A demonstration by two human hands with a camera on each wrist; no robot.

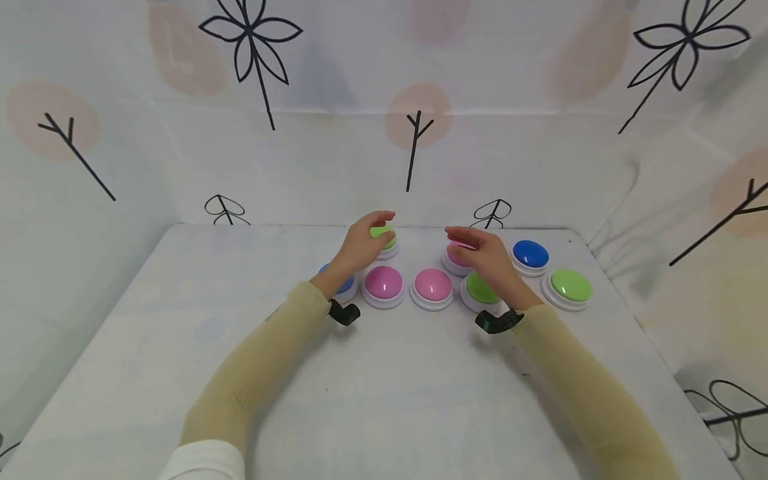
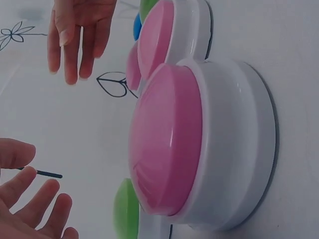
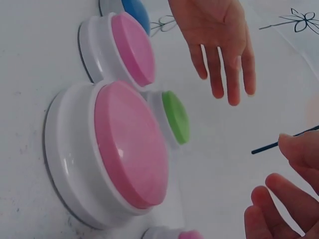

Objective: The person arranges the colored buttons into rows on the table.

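Several dome push buttons with white bases stand in a cluster at the far side of the table. My left hand [image 1: 362, 245] hovers, fingers loosely bent, over a green button [image 1: 384, 235] and partly hides a blue one [image 1: 343, 285]. Empty-handed too, my right hand [image 1: 491, 263] hangs above a pink button [image 1: 459, 256] and a green button [image 1: 480, 289], covering parts of both. Between the hands sit two more pink buttons [image 1: 384, 283] [image 1: 433, 285]. In the left wrist view, the left hand's fingers [image 2: 37, 211] are apart from the nearest pink button [image 2: 162, 142].
On the right of the cluster are a blue button [image 1: 531, 255] and a green button [image 1: 571, 286]. The white table [image 1: 384, 387] meets a patterned cloth backdrop [image 1: 336, 160] behind and at the sides. Black straps with small devices [image 1: 500, 323] are on both wrists.
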